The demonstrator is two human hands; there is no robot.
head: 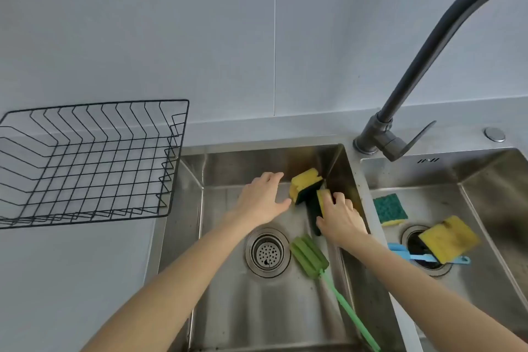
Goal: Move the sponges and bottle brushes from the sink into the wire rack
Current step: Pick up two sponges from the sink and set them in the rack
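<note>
As the right hand (340, 220) fingers clench one yellow sponge (322, 203), the released left hand (263, 200) nears another sponge (304, 181); both probably light, squashy, best pinched across their edges.

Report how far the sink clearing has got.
Done: nothing; the wire rack holds no items. In hand: the right hand grips one yellow sponge in the left basin, while the left hand reaches, open, for a second sponge. Left: the green brush, plus the teal sponge, another yellow sponge and the blue brush in the right basin.
</note>
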